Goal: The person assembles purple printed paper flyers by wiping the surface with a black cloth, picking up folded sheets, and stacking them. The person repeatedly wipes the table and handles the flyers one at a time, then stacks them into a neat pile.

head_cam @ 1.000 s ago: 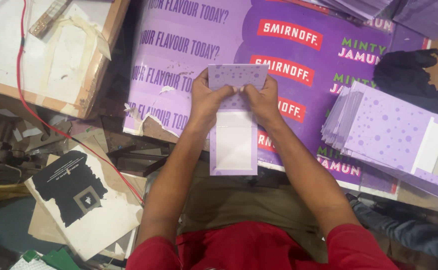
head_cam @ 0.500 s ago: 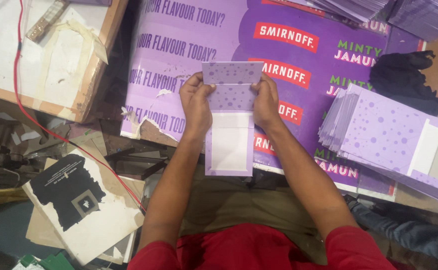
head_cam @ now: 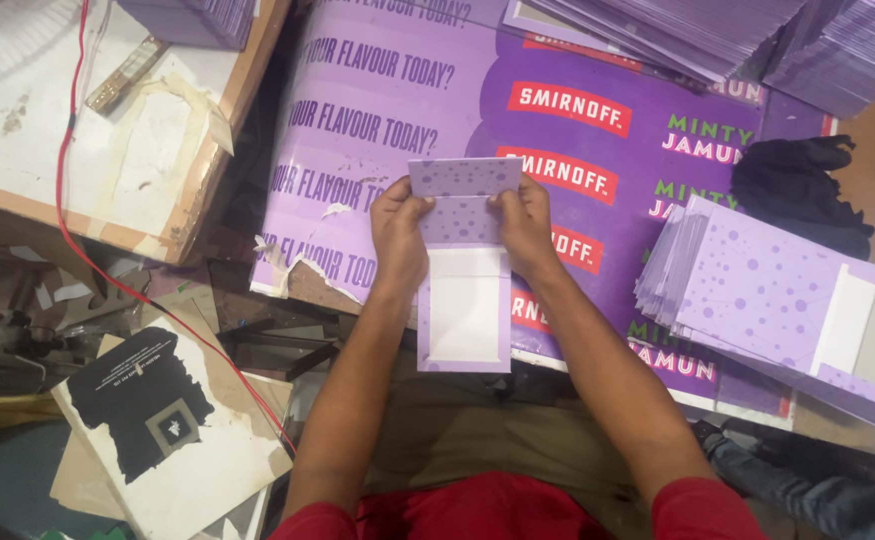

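A lilac card sheet [head_cam: 465, 300] with dark spots and a white panel lies lengthwise in front of me on a big purple printed board [head_cam: 408, 120]. Its far flap is folded up. My left hand [head_cam: 399, 228] grips the sheet's left edge at the fold, thumb on the spotted part. My right hand [head_cam: 524, 222] grips the right edge at the same height. Both thumbs press by the crease.
A thick stack of the same lilac sheets [head_cam: 758, 295] lies to the right. More purple stacks [head_cam: 718, 30] sit at the top. A black cloth [head_cam: 798, 180] lies beside them. A white worktop [head_cam: 88, 130] with a red cable [head_cam: 68, 200] stands left; black-and-white card [head_cam: 158, 420] lies lower left.
The far flap of the sheet has been raised and folded along its crease. Both hands slid slightly up the edges; the view shifted a little.
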